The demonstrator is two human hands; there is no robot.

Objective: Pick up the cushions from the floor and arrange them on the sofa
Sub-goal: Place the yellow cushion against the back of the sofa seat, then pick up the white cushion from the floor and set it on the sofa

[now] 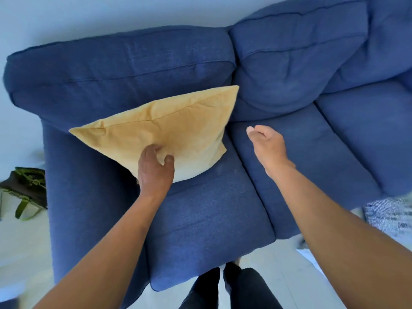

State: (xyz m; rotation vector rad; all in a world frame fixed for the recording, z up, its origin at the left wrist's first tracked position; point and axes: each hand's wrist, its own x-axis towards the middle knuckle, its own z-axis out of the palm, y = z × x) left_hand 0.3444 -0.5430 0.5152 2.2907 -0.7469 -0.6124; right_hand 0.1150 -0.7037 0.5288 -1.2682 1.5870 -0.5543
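A yellow cushion (pixel 169 132) leans in the left corner of the blue sofa (pixel 211 215), against the armrest and the back cushion. My left hand (pixel 155 168) pinches the cushion's lower edge between thumb and fingers. Over the middle seat, to the right of the cushion, my right hand (pixel 267 146) hovers with fingers loosely curled and nothing in it. The two do not touch.
A dark bag with green straps (pixel 24 190) lies on the pale floor left of the sofa's armrest. A patterned black-and-white rug (pixel 390 217) shows at the right edge. My legs (pixel 234 288) stand close to the sofa's front. A white wall runs behind the sofa.
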